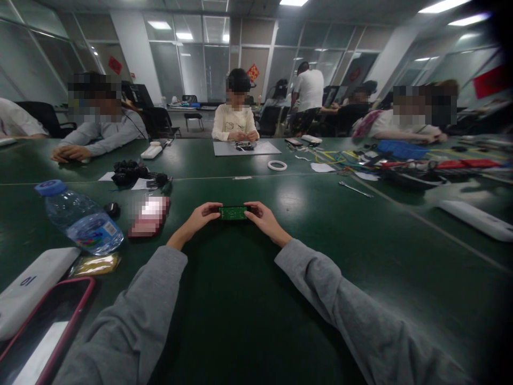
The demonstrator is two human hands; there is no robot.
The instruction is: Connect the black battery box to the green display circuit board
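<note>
A small green circuit board [233, 213] with pale markings is held level between my two hands, just over the dark green table [240, 299]. My left hand [201, 218] pinches its left end between thumb and fingers. At the opposite end, my right hand [262, 218] grips the board the same way, thumb in front. A thin dark edge shows along the board's top; its far side is hidden from me.
Left of my arms are a water bottle [86, 219], a red phone [149, 216], a white power bank [36, 289] and a pink-framed phone [48, 331]. To the right lie a wrench [356, 189], a tape roll [277, 166] and tangled cables [340, 156]. Several people sit across the table.
</note>
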